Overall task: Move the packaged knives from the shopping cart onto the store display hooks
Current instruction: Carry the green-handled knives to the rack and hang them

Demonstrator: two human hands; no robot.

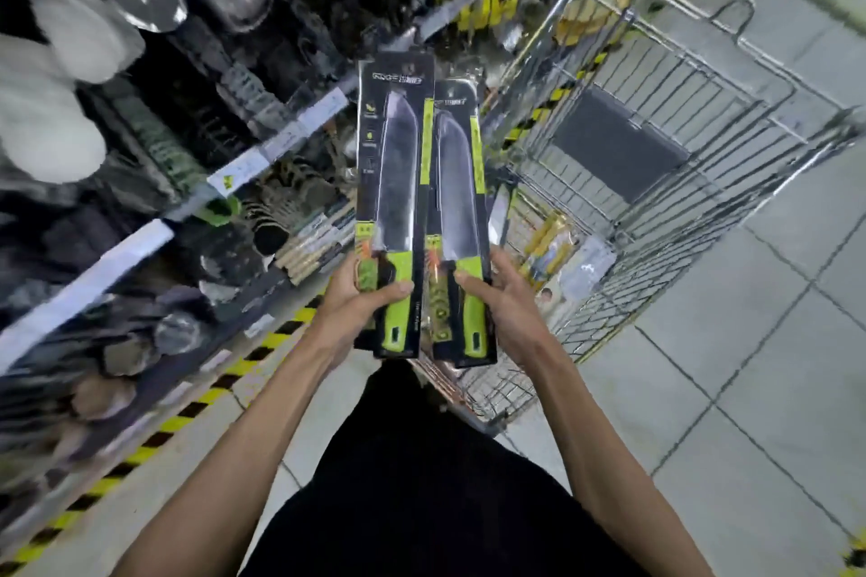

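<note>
Two packaged knives stand upright side by side in front of me, each a dark card with a grey blade and a lime-green handle. My left hand (361,295) grips the left package (391,183) at its handle end, thumb across the front. My right hand (496,295) holds the right package (457,201) the same way. Both packages hang in the air over the near end of the wire shopping cart (656,183), between it and the display shelves (164,164) on the left.
The cart to my right holds more packaged goods (553,258) on its floor. The shelving at left carries blurred hanging kitchenware and white price strips. A yellow-and-black hazard stripe (187,408) runs along the shelf base on the grey tiled floor.
</note>
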